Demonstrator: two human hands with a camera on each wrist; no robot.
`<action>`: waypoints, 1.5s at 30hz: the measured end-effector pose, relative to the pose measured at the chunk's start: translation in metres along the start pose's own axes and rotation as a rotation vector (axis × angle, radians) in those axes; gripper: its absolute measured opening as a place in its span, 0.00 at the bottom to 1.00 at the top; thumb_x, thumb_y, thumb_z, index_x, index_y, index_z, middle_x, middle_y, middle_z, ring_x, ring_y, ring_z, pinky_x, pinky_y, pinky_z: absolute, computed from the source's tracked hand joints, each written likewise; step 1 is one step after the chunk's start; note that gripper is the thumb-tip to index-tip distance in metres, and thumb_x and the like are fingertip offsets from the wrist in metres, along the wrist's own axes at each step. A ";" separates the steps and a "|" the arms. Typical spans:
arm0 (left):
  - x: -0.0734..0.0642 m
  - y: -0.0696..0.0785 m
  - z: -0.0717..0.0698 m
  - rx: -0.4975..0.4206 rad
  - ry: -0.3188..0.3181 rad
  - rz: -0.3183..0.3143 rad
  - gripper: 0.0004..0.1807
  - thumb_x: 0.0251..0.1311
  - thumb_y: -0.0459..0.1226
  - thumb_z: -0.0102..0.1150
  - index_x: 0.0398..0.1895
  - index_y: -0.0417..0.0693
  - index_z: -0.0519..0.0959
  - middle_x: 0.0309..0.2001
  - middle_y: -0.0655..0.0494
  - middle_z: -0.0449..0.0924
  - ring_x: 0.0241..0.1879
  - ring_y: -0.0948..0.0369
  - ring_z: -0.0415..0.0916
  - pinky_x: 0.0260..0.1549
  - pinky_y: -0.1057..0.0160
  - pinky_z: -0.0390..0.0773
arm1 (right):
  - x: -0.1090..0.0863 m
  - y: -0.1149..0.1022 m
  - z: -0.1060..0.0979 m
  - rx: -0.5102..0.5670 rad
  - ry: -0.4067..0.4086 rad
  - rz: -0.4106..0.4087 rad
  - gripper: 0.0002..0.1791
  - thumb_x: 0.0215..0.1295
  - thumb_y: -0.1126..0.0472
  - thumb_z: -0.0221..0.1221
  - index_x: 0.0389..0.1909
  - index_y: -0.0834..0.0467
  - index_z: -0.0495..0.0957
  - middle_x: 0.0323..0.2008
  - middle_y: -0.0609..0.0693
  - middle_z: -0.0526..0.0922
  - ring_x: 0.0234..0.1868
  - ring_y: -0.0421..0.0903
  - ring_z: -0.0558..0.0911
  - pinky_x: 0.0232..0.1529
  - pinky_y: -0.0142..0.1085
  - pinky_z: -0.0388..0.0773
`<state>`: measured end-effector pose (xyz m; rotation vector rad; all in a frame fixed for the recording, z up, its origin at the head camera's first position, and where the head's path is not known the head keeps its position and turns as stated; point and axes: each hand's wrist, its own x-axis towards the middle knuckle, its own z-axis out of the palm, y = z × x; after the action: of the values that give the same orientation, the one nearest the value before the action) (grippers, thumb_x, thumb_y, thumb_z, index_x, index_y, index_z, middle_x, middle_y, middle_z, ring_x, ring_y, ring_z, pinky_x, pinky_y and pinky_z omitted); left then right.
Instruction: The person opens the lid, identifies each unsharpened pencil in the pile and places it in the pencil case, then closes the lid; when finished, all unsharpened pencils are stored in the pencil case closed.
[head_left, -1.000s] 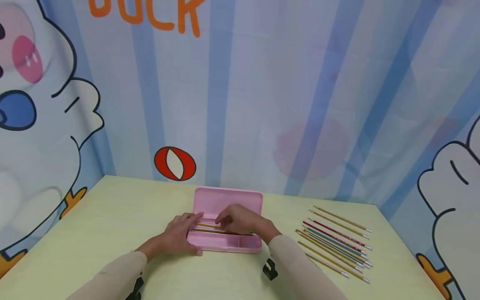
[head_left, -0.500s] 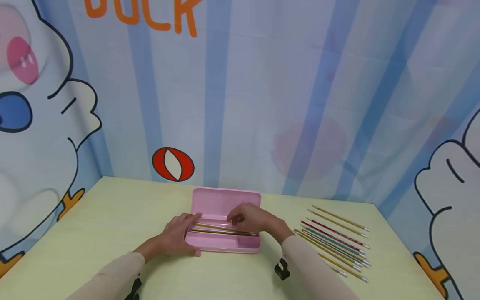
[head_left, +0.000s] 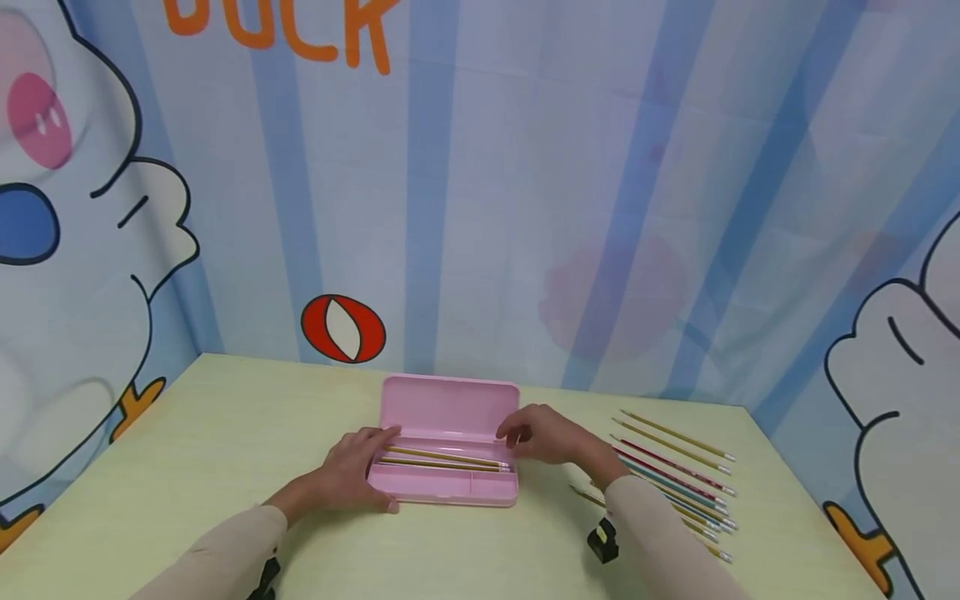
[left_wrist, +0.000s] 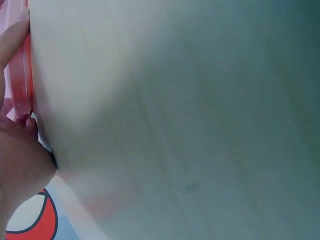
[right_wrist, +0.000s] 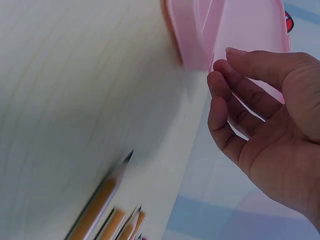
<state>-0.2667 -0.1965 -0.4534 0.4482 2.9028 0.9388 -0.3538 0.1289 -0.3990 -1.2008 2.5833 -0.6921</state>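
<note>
A pink pencil case [head_left: 420,482] lies on the table with its lid [head_left: 450,407] raised at the back. Two or so gold pencils [head_left: 442,460] lie lengthwise in its long compartment. My left hand [head_left: 337,477] holds the case's left end, thumb at the front edge and fingers toward the hinge; the left wrist view catches only part of this hand [left_wrist: 22,165]. Past the case's right end hovers my right hand [head_left: 553,435]. In the right wrist view, this hand [right_wrist: 270,115] has loosely bent fingers and nothing between them.
Several loose pencils [head_left: 678,447], gold, red and blue-green, lie on the right of the table [head_left: 247,433], some hidden under the right sleeve [head_left: 660,533]. One pencil [right_wrist: 102,197] points toward the case. A printed curtain [head_left: 495,208] hangs behind the table.
My right hand has moved right, from over the pencils in the case to beyond its right end, uncovering their eraser ends. My left hand keeps its place on the case.
</note>
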 end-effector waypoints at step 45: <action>0.000 -0.001 0.001 -0.011 0.001 0.004 0.58 0.40 0.49 0.81 0.76 0.49 0.59 0.67 0.42 0.65 0.64 0.43 0.59 0.65 0.35 0.57 | -0.131 0.080 -0.044 0.000 0.089 0.268 0.21 0.63 0.71 0.62 0.57 0.72 0.76 0.43 0.60 0.84 0.43 0.56 0.83 0.40 0.42 0.81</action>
<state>-0.2672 -0.1968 -0.4554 0.4531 2.8974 0.9557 -0.3389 0.2882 -0.4020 -0.8175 2.7451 -0.7013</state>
